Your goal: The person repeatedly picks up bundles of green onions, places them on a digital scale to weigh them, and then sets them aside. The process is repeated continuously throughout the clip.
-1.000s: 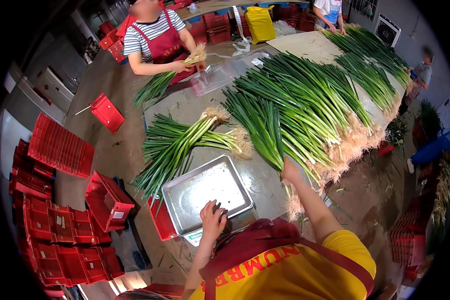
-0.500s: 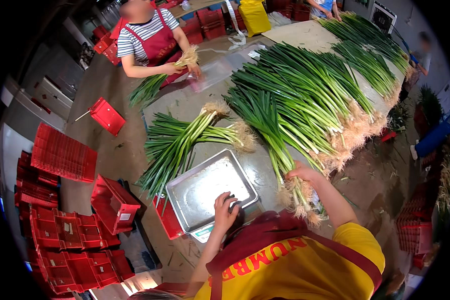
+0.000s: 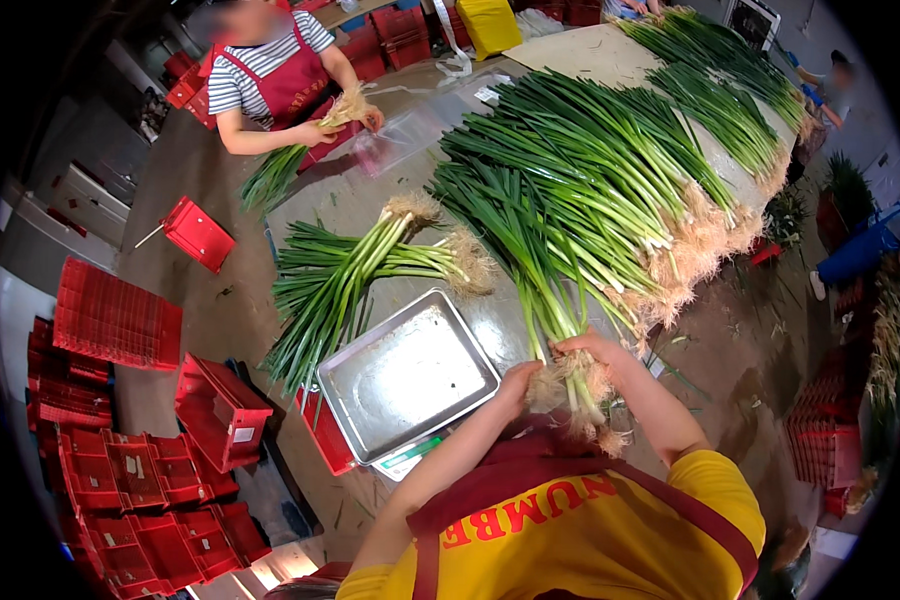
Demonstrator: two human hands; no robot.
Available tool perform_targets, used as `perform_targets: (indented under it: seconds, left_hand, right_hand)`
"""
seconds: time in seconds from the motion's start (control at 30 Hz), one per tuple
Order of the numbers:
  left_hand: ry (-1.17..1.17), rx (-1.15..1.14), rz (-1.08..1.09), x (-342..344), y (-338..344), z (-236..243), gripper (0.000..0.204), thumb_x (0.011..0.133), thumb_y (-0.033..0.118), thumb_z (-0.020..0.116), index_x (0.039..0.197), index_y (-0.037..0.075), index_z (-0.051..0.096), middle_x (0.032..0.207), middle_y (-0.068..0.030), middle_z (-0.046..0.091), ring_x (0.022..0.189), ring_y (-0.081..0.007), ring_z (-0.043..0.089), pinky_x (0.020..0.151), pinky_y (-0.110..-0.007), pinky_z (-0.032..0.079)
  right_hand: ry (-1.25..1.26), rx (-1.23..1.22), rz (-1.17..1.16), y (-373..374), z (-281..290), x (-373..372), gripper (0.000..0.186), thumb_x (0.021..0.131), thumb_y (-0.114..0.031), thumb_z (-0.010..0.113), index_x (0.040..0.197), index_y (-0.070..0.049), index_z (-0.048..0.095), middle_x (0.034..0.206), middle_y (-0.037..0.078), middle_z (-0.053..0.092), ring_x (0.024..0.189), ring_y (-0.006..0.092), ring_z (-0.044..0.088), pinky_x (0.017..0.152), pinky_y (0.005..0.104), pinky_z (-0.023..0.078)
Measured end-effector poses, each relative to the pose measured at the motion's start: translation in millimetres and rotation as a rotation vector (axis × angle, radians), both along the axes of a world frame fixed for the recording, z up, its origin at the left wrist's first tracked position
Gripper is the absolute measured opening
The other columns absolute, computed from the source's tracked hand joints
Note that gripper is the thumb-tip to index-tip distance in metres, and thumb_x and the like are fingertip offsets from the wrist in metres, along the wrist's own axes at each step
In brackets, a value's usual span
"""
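My right hand [image 3: 592, 349] is closed around a bunch of green onions [image 3: 550, 312] just above its shaggy roots. On the other side of the root end, my left hand [image 3: 519, 384] is curled against the same bunch, its fingertips partly hidden. The bunch's green tops reach back over a big pile of green onions [image 3: 595, 190] on the right. To the left of my hands stands a scale with a bare metal tray [image 3: 405, 375]. Two crossed bunches of green onions [image 3: 365, 262] lie beyond the tray.
Across the table a person [image 3: 280, 90] in a striped shirt and red apron holds another bunch beside a clear plastic bag [image 3: 395, 140]. Stacked red crates [image 3: 120, 315] fill the left floor. More green onions [image 3: 725, 110] cover the far right table.
My left hand has moved right from over the scale tray to the bunch's root end. My right hand keeps its hold. The whole view has shifted slightly.
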State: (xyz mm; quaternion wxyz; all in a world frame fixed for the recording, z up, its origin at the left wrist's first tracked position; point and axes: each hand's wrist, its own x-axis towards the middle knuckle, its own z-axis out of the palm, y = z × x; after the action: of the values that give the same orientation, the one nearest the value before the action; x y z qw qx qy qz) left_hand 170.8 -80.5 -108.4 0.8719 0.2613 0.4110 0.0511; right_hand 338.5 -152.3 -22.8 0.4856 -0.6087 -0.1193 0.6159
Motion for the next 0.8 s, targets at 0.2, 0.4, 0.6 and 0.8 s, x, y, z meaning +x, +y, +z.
perform_targets:
  seconds: [0.2, 0.4, 0.6, 0.8]
  left_hand:
    - [0.000, 0.118, 0.035, -9.7, 18.9, 5.8, 0.013, 0.085, 0.013, 0.052, 0.088, 0.000, 0.056, 0.078, -0.0095, 0.059, 0.069, -0.0215, 0.061, 0.064, -0.035, 0.053]
    - [-0.037, -0.115, 0.140, -13.4, 22.8, 39.1, 0.017, 0.093, 0.017, 0.043, 0.099, 0.002, 0.049, 0.083, -0.0115, 0.059, 0.071, -0.0223, 0.061, 0.064, -0.037, 0.054]
    - [-0.285, -0.185, 0.114, -13.5, 9.1, 46.8, 0.013, 0.087, 0.017, 0.055, 0.091, 0.005, 0.051, 0.079, -0.0102, 0.060, 0.066, -0.0201, 0.059, 0.063, -0.036, 0.052]
    - [-0.291, -0.223, -0.054, -8.9, -8.8, 49.0, 0.020, 0.085, 0.018, 0.058, 0.098, 0.003, 0.056, 0.089, -0.0115, 0.064, 0.076, -0.0199, 0.063, 0.067, -0.032, 0.054]
  right_hand:
    - [0.121, 0.102, -0.084, -26.2, 16.9, 16.3, 0.043, 0.066, -0.003, 0.068, 0.107, 0.003, 0.056, 0.092, 0.009, 0.064, 0.082, 0.0164, 0.061, 0.075, 0.0261, 0.047]
    - [0.219, 0.316, -0.008, -57.8, 15.2, 58.7, 0.043, 0.064, -0.003, 0.062, 0.105, 0.005, 0.054, 0.087, 0.011, 0.062, 0.075, 0.0191, 0.060, 0.068, 0.0296, 0.048]
    - [0.221, 0.503, 0.035, -48.6, 53.9, 44.5, 0.063, 0.060, -0.004, 0.067, 0.118, 0.007, 0.044, 0.092, 0.014, 0.061, 0.075, 0.0199, 0.061, 0.062, 0.0326, 0.048]
    - [0.036, 0.041, 0.020, -13.3, 9.4, 15.2, 0.066, 0.063, -0.008, 0.074, 0.121, 0.005, 0.044, 0.097, 0.015, 0.062, 0.093, 0.0222, 0.060, 0.080, 0.0335, 0.051]
